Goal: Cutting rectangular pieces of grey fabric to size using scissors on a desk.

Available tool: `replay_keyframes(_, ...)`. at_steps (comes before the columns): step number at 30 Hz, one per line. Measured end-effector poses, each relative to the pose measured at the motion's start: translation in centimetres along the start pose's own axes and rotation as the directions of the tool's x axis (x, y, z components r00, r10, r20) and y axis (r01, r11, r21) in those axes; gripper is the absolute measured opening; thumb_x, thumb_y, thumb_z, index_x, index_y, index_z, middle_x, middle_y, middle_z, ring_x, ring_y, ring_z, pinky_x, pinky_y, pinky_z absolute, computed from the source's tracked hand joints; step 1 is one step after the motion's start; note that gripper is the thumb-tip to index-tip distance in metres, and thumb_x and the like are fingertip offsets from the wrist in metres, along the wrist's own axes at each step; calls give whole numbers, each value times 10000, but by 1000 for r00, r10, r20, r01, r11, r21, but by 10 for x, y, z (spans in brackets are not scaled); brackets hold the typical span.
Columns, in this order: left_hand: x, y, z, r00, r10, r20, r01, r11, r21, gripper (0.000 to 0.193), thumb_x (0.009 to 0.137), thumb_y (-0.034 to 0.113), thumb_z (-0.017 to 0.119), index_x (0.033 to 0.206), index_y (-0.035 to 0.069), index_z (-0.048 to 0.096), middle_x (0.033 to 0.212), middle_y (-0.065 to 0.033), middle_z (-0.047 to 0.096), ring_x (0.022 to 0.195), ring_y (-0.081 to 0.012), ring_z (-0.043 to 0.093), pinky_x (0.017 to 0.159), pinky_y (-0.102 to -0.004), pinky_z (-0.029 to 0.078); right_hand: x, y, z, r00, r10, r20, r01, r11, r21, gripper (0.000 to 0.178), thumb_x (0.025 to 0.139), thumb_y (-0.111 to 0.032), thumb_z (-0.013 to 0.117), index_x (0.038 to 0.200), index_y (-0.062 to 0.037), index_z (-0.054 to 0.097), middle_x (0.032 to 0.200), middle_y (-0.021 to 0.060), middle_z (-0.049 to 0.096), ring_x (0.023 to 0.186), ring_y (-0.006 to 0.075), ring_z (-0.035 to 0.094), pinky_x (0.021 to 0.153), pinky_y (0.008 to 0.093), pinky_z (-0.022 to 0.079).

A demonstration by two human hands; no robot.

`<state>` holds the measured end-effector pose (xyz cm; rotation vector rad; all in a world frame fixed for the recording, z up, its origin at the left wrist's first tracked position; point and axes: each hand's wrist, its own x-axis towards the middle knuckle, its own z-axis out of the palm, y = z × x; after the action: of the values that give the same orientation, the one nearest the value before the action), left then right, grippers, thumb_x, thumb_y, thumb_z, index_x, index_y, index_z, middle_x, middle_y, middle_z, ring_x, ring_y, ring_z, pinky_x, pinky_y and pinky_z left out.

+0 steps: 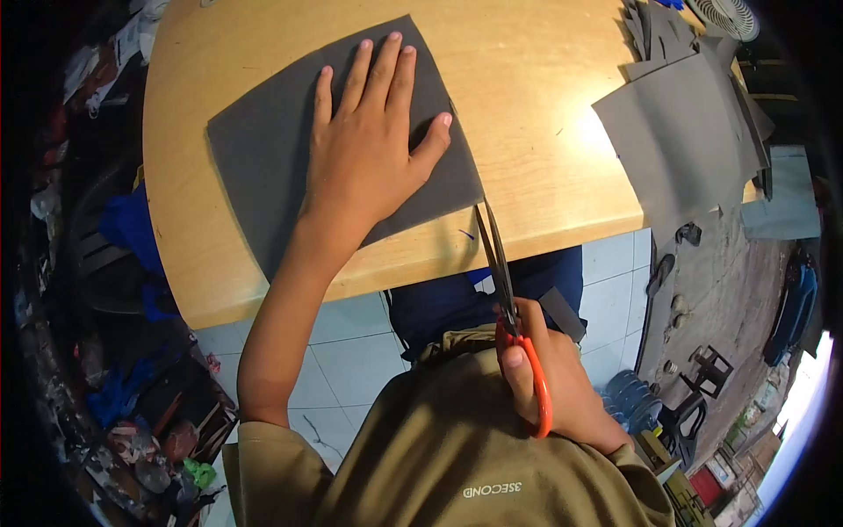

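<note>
The dark grey sheet (263,145) is lying on the left part of the table (518,158), its lower right corner near the front edge. The left hand (373,132) is resting palm down on it, fingers spread, its grip released and grasping nothing; hand and forearm are covering the sheet's middle and part of its lower edge (whether one layer or several is lying there, I cannot tell). The right hand (558,369) is holding red-handled scissors (500,272), its grip clenched around the handle, part of which is hiding behind the fingers. The blades, standing slightly apart, are pointing at the sheet's corner; whether their tips are touching it is hard to make out. A small dark piece (562,312) is partly hiding behind the right hand. More grey sheets (680,132) are overlapping at the table's right, the lower ones mostly covered. A white fan (724,16) is being cut off by the top of the view.
</note>
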<state>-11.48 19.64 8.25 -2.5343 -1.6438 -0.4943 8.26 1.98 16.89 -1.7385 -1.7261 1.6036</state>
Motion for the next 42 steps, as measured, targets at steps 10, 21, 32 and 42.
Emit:
replay_keyframes(10, 5, 2, 0, 998, 53, 38, -54, 998, 25, 645, 952, 430, 489, 1440, 16, 415, 1526, -128, 379, 1430, -300, 318, 1166, -522, 185, 24, 0, 23, 975, -70, -210, 59, 997, -57, 515, 939, -405, 600, 1079, 63, 437, 737, 258, 584, 586, 432, 591, 466, 457, 470)
replay_keyframes(21, 3, 0, 1, 998, 35, 46, -37, 999, 31, 648, 958, 434, 487, 1447, 18, 404, 1538, -131, 357, 1437, -300, 303, 1169, -520, 176, 35, 6, 14, 966, -112, -233, 123, 992, 35, 420, 997, -328, 506, 1058, 78, 415, 556, 202, 531, 494, 410, 558, 437, 465, 438)
replay_keyframes(32, -2, -4, 3, 1000, -3, -24, 4, 1000, 24, 649, 954, 471, 472, 1426, 26, 441, 1516, -124, 395, 1429, -283, 325, 1162, -535, 200, 36, -3, 13, 970, -110, -217, 95, 992, -79, 411, 1003, -304, 492, 1118, 83, 417, 558, 210, 524, 498, 426, 546, 457, 481, 427)
replay_keyframes(42, -4, -1, 4, 999, -31, -21, 32, 998, 46, 632, 969, 459, 470, 1463, 70, 403, 1545, -79, 360, 1444, -245, 299, 1179, -491, 194, 34, -7, 15, 979, -30, -204, 14, 997, -77, 389, 1019, -295, 457, 1089, 87, 433, 589, 201, 540, 537, 423, 554, 509, 480, 415)
